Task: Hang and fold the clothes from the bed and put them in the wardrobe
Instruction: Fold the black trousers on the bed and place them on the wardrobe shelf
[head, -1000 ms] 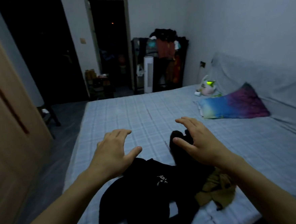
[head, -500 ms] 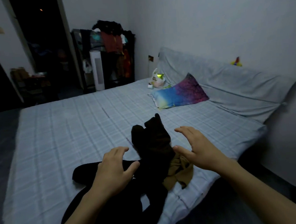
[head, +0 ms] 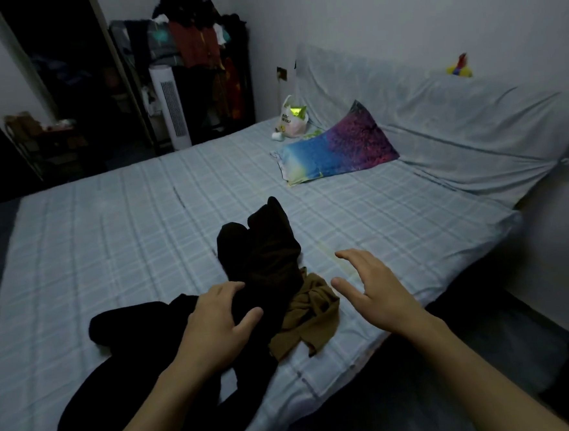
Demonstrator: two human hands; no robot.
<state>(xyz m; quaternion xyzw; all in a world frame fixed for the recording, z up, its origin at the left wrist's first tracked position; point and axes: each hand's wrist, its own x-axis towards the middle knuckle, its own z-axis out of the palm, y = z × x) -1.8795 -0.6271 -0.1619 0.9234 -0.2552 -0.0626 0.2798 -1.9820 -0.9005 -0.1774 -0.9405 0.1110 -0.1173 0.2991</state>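
A heap of clothes lies near the front edge of the bed [head: 109, 227], which has a pale blue checked sheet. A black garment [head: 140, 387] spreads at the front left, a dark brown one [head: 262, 250] is bunched in the middle, and an olive-brown one [head: 310, 314] is crumpled to the right. My left hand [head: 216, 324] rests on the dark clothes with its fingers spread, gripping nothing. My right hand [head: 376, 289] hovers open just right of the olive-brown garment, above the sheet.
A colourful pillow [head: 336, 151] and a plastic bag [head: 291, 120] lie towards the head of the bed, under a sheet-covered headboard [head: 437, 113]. A rack piled with clothes [head: 193, 43] and a white tower fan [head: 171, 108] stand beyond. Dark floor lies right of the bed.
The view has swung to the right, away from the wardrobe and door. My left hand has come down onto the dark clothes; my right hand has moved right of the pile.
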